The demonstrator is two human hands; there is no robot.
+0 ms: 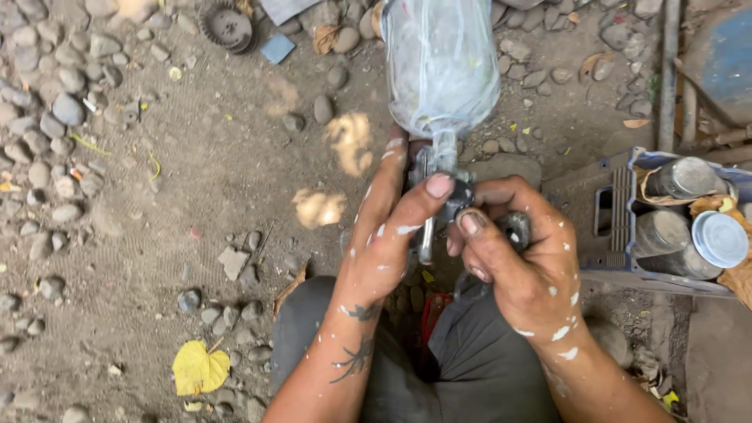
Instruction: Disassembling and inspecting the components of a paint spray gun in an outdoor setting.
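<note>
A paint spray gun (440,168) with a translucent, paint-smeared cup (441,63) on top is held over my lap. My left hand (388,235), flecked with white paint, wraps the gun's metal body from the left, its thumb pressed on the dark middle part. My right hand (521,258) grips the gun from the right, thumb against the same dark part and fingers around a round knurled knob (515,227). Both hands touch each other at the thumbs. The gun's lower handle is mostly hidden behind my fingers.
A dark plastic crate (603,211) at the right holds several paint-stained jars (681,178) and a round lid (721,239). The ground is dirt with many pebbles. A black gear-like disc (227,26) lies at the top left, a yellow leaf (200,366) near my left knee.
</note>
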